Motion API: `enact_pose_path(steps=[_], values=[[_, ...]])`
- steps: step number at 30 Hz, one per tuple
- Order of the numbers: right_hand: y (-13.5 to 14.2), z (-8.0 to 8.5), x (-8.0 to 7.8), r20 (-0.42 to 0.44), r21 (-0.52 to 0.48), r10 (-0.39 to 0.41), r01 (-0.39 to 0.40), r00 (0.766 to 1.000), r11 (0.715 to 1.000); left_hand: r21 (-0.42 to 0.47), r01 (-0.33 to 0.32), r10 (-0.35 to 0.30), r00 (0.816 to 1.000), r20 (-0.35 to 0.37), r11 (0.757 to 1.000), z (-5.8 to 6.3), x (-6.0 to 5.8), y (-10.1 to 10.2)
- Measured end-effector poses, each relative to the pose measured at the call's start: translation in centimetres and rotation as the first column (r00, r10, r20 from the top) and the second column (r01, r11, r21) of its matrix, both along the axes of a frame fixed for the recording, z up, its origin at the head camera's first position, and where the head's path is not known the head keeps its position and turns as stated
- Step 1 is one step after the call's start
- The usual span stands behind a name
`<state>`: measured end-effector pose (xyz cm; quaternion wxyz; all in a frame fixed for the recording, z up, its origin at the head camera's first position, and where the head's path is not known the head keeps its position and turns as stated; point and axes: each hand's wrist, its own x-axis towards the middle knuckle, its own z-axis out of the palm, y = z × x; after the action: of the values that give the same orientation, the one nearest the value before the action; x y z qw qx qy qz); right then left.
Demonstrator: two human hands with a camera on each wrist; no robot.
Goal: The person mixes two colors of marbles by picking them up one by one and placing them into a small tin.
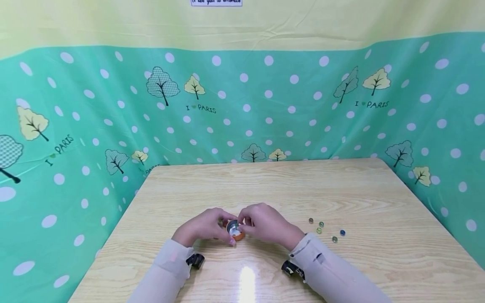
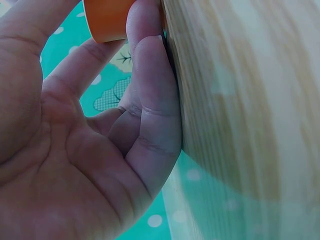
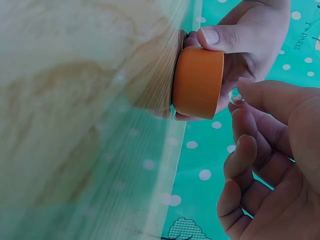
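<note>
A small round orange cup [image 1: 238,237] with a silvery inside stands on the table. My left hand [image 1: 206,227] grips it from the left, its thumb and fingers round the wall; the orange side [image 2: 107,21] also shows in the left wrist view. Just over the cup's mouth is my right hand [image 1: 267,224], thumb and forefinger pinching a clear glass marble [image 3: 235,96]. In the right wrist view the marble is at the rim of the cup [image 3: 199,82], and the other right fingers curl loosely. What lies at the bottom of the cup is unclear.
Several loose marbles lie right of my right hand, among them a blue marble [image 1: 342,232], a yellow-green marble [image 1: 319,230] and a dark marble [image 1: 311,220]. A green dotted curtain [image 1: 265,109] hangs behind and beside the wooden table [image 1: 265,181].
</note>
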<state>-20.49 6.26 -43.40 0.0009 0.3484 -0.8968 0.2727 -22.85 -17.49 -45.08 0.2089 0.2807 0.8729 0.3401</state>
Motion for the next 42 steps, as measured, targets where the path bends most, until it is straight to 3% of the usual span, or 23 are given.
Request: enact_pose_path(steps=[42], values=[[-0.22, -0.10, 0.23, -0.022, 0.022, 0.011, -0.010, 1.000, 1.000, -0.016, -0.011, 0.011, 0.999, -0.032, 1.000, -0.05, -0.01, -0.04]])
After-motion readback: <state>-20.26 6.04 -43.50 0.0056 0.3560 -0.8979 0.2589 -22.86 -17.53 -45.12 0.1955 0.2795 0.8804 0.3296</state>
